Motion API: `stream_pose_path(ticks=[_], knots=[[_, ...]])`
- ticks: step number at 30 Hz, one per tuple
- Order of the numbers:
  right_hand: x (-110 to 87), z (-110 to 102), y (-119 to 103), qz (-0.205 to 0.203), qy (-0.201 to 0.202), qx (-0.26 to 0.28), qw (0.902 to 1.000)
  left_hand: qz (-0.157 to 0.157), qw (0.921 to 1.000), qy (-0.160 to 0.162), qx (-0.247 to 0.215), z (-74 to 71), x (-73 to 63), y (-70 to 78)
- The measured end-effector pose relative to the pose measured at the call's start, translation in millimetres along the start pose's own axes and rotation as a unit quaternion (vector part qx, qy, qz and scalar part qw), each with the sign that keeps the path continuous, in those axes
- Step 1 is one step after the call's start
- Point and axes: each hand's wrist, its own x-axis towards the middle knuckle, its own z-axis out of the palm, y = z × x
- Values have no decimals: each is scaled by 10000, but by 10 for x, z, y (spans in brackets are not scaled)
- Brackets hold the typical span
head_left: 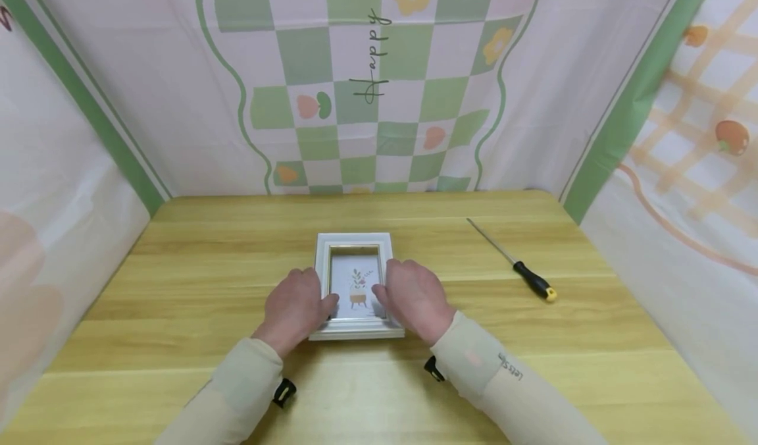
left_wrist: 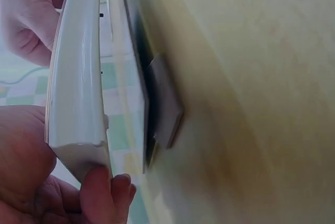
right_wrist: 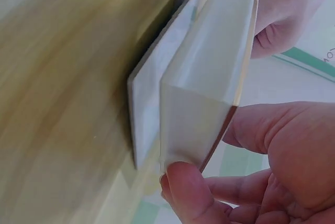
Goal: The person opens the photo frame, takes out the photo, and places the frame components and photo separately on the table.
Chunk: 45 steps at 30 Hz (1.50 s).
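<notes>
Both hands hold a white picture frame (head_left: 353,239) by its sides, the left hand (head_left: 297,305) at one edge and the right hand (head_left: 416,298) at the other. Their thumbs lie over the front, with fingers curled beneath. Through the frame's opening shows a print (head_left: 358,284) of a potted plant. Side-on in the wrist views, the frame is raised, and a thin backing board (left_wrist: 137,85) sits apart below it, a brown stand piece (left_wrist: 168,103) at its underside. Small dark tabs (left_wrist: 101,15) stick out from the frame's back. The print's pale sheet (right_wrist: 149,93) faces up on the board.
A screwdriver (head_left: 533,280) with a black and yellow handle lies on the wooden table (head_left: 207,247), right of the frame. Patterned cloth (head_left: 379,103) hangs behind the table and along both sides.
</notes>
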Motion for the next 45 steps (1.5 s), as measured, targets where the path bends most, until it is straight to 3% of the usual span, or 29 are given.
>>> stream_pose_path(ticks=[8, 16, 30, 45], knots=[[-38, -42, -107, -339, 415, 29, 9986, 92, 9999, 94, 27, -106, -27, -97], [-28, -80, -159, -515, 439, 279, 9973, 41, 9996, 172, 211, -187, -32, -275], [-67, -81, 12, -151, 126, 577, 9981, -425, 9985, 165, 307, -441, 8, -823], [-74, -23, 55, -254, 112, 622, 9977, -492, 9976, 219, 433, -561, -54, -1387]])
